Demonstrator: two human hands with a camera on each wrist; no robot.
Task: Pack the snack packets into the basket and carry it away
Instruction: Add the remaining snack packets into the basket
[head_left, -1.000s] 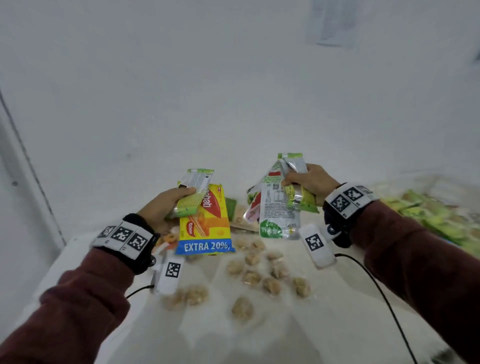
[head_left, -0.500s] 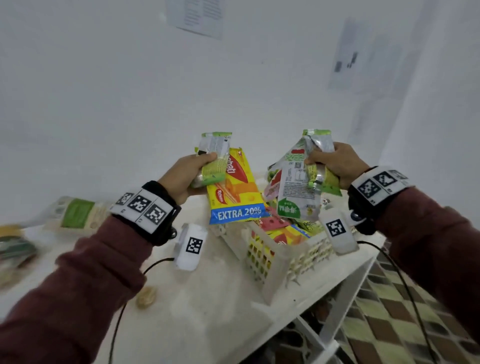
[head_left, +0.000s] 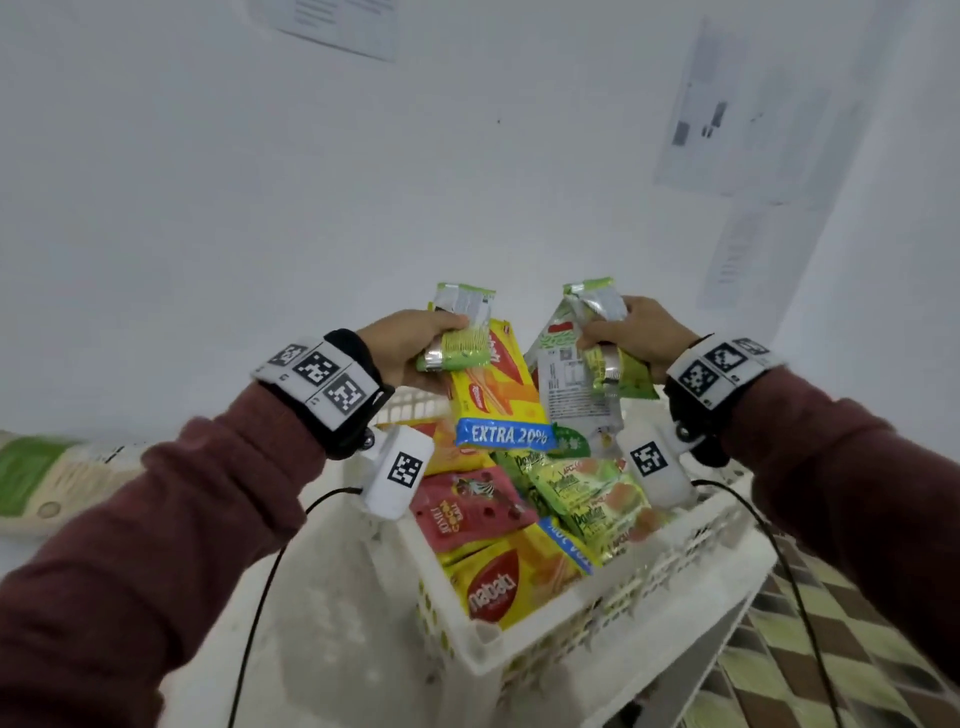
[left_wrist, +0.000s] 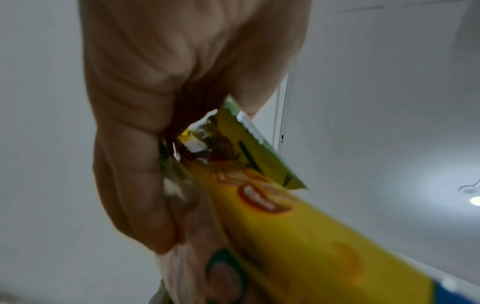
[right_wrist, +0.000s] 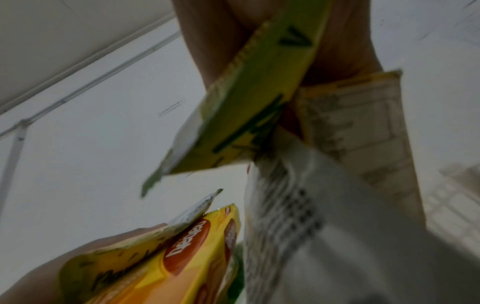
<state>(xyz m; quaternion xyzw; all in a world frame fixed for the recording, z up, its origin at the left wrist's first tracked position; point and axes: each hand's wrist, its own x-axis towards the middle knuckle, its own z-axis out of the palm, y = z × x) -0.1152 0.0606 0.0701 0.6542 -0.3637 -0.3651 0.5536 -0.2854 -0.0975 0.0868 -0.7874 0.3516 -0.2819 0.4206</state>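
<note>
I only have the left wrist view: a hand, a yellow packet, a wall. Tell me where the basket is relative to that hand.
Observer: The white basket sits directly below the left hand, on a white table.
Operator: Report what is already in it.
Observer: Several packets: a red packet, a yellow Nabati packet and green packets.
Operator: Give me the other hand.
Observer: The right hand also hangs over the basket, its grip on a green packet and a white-backed packet.
Operator: List everything in my hand.
Observer: Besides the yellow packet, marked EXTRA 20%, it holds a small green packet in front.
</note>
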